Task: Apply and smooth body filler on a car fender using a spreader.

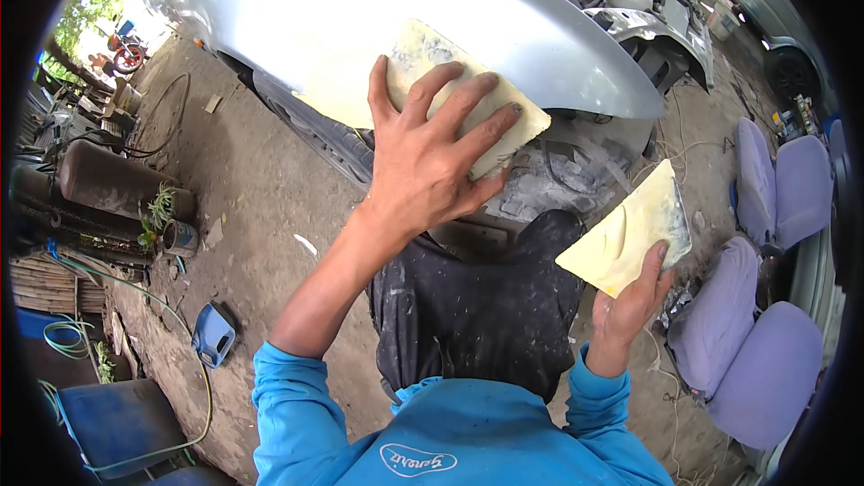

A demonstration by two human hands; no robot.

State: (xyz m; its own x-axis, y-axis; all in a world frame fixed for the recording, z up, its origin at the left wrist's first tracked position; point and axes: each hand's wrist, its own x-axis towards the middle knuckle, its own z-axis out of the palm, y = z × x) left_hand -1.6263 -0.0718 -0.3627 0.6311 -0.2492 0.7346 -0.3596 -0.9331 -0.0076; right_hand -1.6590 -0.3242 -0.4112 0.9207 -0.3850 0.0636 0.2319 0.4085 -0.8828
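My left hand [418, 157] grips a flat rectangular body-filler spreader [421, 43], its fingers spread over the face and the thumb by the lower edge. Grey smears mark the pale yellow piece. It lies against the lower part of a silver car fender [360, 9], where a pale yellow patch of filler [333, 94] shows beside my fingers. Lower right, my right hand [634, 297] holds up a filler board [630, 229] from below, thumb on its corner. Thick yellow filler covers much of the board; one side is grey. Its remaining fingers are mostly hidden.
Below the fender is a tyre [315, 130]. An open engine bay [630, 0] lies beyond it at right. Purple seats [769, 373] stand on the right. At left are a rusty tank [126, 180], a blue dustpan-like piece [214, 335] and a hose [209, 396] on the dirt ground.
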